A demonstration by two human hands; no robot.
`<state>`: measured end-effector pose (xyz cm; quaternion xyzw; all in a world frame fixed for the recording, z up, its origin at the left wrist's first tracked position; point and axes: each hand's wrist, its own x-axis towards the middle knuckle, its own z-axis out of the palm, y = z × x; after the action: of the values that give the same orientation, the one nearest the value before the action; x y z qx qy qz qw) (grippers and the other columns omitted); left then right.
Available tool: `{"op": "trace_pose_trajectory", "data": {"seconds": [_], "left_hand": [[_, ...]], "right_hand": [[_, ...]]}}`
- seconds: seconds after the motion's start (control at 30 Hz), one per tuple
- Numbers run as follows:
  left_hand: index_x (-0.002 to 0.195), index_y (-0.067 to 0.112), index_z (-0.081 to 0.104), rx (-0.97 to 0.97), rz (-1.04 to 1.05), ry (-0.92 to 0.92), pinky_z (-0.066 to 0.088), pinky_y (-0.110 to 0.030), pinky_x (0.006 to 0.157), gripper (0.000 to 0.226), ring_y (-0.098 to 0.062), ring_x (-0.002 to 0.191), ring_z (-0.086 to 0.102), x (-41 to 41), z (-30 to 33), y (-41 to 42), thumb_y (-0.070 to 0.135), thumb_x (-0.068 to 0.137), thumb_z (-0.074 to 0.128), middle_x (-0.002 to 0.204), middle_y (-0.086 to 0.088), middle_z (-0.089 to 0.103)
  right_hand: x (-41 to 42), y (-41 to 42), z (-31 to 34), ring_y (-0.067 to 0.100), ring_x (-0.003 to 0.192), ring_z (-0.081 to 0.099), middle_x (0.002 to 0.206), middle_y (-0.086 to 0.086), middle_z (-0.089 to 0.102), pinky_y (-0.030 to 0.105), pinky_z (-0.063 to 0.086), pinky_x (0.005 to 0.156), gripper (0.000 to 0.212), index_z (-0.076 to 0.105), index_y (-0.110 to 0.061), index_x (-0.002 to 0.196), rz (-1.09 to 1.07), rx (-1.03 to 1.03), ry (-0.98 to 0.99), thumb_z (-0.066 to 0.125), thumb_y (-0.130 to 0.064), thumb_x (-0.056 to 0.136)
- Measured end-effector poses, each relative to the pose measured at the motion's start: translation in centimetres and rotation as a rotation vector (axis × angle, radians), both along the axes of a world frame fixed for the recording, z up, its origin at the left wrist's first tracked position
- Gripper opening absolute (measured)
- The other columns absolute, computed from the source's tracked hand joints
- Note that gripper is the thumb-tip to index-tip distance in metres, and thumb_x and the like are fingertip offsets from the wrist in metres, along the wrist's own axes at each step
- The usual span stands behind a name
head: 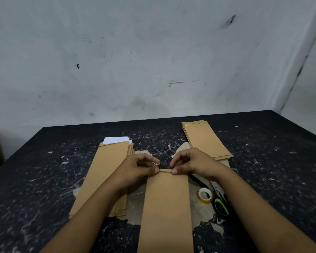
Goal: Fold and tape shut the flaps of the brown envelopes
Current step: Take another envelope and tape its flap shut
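A long brown envelope (166,207) lies lengthwise in front of me on the black table. Its narrow flap (165,170) is at the far end, folded toward me. My left hand (139,167) pinches the flap's left part between thumb and curled fingers. My right hand (192,164) pinches the right part the same way. A roll of clear tape (205,195) sits on the table just right of the envelope, under my right forearm.
A stack of brown envelopes (106,172) with white paper at its far end lies to the left. Another stack (206,139) lies at the back right. Black-and-green scissors (221,207) rest beside the tape. A wall stands behind the scratched table (44,179).
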<state>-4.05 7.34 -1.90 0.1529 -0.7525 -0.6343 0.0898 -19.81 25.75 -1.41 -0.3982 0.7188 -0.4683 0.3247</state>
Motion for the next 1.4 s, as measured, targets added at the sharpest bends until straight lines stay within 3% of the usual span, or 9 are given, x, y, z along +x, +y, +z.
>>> {"op": "trace_pose_trajectory", "data": {"seconds": [0.13, 0.43, 0.63, 0.77, 0.9, 1.0, 1.2, 1.33, 1.4], "left_hand": [[0.099, 0.003, 0.071, 0.057, -0.009, -0.004, 0.058, -0.032, 0.085, 0.029, -0.023, 0.086, 0.072, 0.0, 0.1, 0.0, -0.012, 0.075, 0.077, 0.089, -0.018, 0.074], [0.099, 0.005, 0.074, 0.004, 0.056, -0.161, 0.055, -0.019, 0.073, 0.028, -0.015, 0.087, 0.074, 0.2, 1.1, -0.6, -0.016, 0.085, 0.063, 0.093, -0.014, 0.077], [0.092, 0.019, 0.077, -0.497, 0.116, -0.198, 0.050, -0.009, 0.073, 0.031, 0.006, 0.076, 0.069, -0.2, -0.1, 0.1, -0.008, 0.078, 0.069, 0.079, 0.007, 0.076], [0.087, 0.027, 0.076, -0.723, 0.142, -0.162, 0.056, -0.025, 0.079, 0.028, -0.004, 0.083, 0.067, -0.2, -0.7, 1.0, 0.004, 0.082, 0.061, 0.086, 0.008, 0.073], [0.097, 0.032, 0.073, -0.923, 0.136, -0.197, 0.053, -0.030, 0.074, 0.026, -0.012, 0.090, 0.062, -0.1, -1.0, 1.7, 0.014, 0.083, 0.061, 0.094, 0.010, 0.066], [0.107, 0.032, 0.071, -1.031, 0.118, -0.012, 0.047, -0.028, 0.077, 0.025, -0.011, 0.096, 0.055, -0.2, -0.6, 2.8, 0.019, 0.087, 0.060, 0.102, 0.011, 0.060], [0.128, 0.041, 0.057, -1.190, -0.321, 0.186, 0.041, -0.029, 0.089, 0.036, -0.003, 0.111, 0.043, -0.5, -1.6, 8.9, 0.052, 0.096, 0.046, 0.123, 0.018, 0.053], [0.120, 0.039, 0.065, -1.270, -0.360, 0.240, 0.041, -0.034, 0.085, 0.036, -0.007, 0.108, 0.049, -1.4, -2.5, 10.2, 0.056, 0.098, 0.042, 0.119, 0.017, 0.060], [0.112, 0.036, 0.067, -1.169, -0.302, 0.245, 0.043, -0.035, 0.085, 0.031, -0.004, 0.104, 0.050, -1.5, -2.2, 10.0, 0.052, 0.100, 0.043, 0.112, 0.018, 0.061]], "right_hand": [[0.0, -0.1, -0.1, 0.002, 0.068, 0.062, 0.073, -0.003, 0.071, 0.014, 0.045, 0.062, 0.013, 0.079, -0.012, 0.088, -0.038, 0.056, 0.018, 0.084, -0.006, 0.078], [-0.6, 0.2, -0.6, 0.018, 0.080, 0.071, 0.090, 0.018, 0.075, 0.025, 0.058, 0.070, 0.032, 0.073, 0.000, 0.094, -0.062, 0.013, -0.119, 0.061, 0.026, 0.079], [-0.6, 0.0, -1.0, 0.015, 0.082, 0.071, 0.095, 0.018, 0.076, 0.024, 0.056, 0.071, 0.027, 0.073, 0.001, 0.095, -0.038, 0.058, 0.039, 0.067, 0.021, 0.077], [-0.4, -0.1, -0.7, 0.005, 0.078, 0.067, 0.087, -0.003, 0.076, 0.018, 0.053, 0.071, 0.026, 0.077, -0.014, 0.088, -0.037, 0.086, 0.243, 0.078, 0.009, 0.075], [-1.3, 0.6, -0.1, 0.002, 0.081, 0.068, 0.086, -0.008, 0.074, 0.021, 0.052, 0.075, 0.019, 0.076, -0.020, 0.088, -0.094, 0.019, 0.231, 0.076, -0.001, 0.084], [-2.2, 1.4, 0.4, 0.005, 0.085, 0.067, 0.088, -0.008, 0.074, 0.023, 0.053, 0.078, 0.018, 0.076, -0.025, 0.085, -0.149, -0.027, 0.228, 0.075, -0.007, 0.088], [-3.0, 2.1, 0.6, 0.001, 0.068, 0.061, 0.079, -0.007, 0.069, 0.015, 0.048, 0.062, 0.006, 0.075, -0.014, 0.092, -0.172, -0.057, 0.201, 0.071, -0.010, 0.092], [-3.1, 2.2, 0.6, 0.007, 0.070, 0.063, 0.083, -0.005, 0.070, 0.017, 0.051, 0.063, 0.005, 0.075, -0.012, 0.095, -0.148, -0.049, 0.209, 0.071, -0.010, 0.093], [-3.0, 2.2, 0.8, 0.007, 0.071, 0.063, 0.082, -0.006, 0.071, 0.020, 0.053, 0.065, 0.006, 0.075, -0.013, 0.096, -0.131, -0.062, 0.182, 0.072, -0.011, 0.093]]}}
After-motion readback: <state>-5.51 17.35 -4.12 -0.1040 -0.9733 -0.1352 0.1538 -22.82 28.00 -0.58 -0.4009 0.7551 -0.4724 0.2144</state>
